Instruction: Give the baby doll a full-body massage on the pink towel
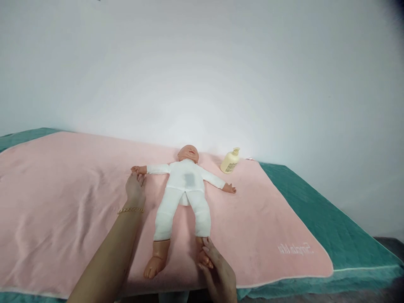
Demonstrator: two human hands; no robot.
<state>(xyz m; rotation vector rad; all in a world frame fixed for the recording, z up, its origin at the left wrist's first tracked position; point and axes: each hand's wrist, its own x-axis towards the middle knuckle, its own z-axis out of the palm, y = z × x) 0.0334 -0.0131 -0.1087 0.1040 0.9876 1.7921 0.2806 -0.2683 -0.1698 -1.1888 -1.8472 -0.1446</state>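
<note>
A baby doll (186,179) in a white top and trousers lies on its back, its arms spread and its head toward the wall. My left hand (135,188), with a gold bracelet on the wrist, is closed at the doll's hand (139,169) on the left; the fingertips are partly hidden there. Lower down, my right hand (219,269) grips the doll's foot (203,256) on the right side, thumb and fingers around the ankle and sole. The doll's other foot (157,260) rests bare on the blanket, and its other hand (229,188) lies palm up, untouched.
A pale yellow pump bottle (230,162) stands tilted in view to the right of the doll's head. Under everything is a pink blanket (261,227) with lettering at its right corner, over a green quilted cover (322,223). A white wall (195,75) rises behind.
</note>
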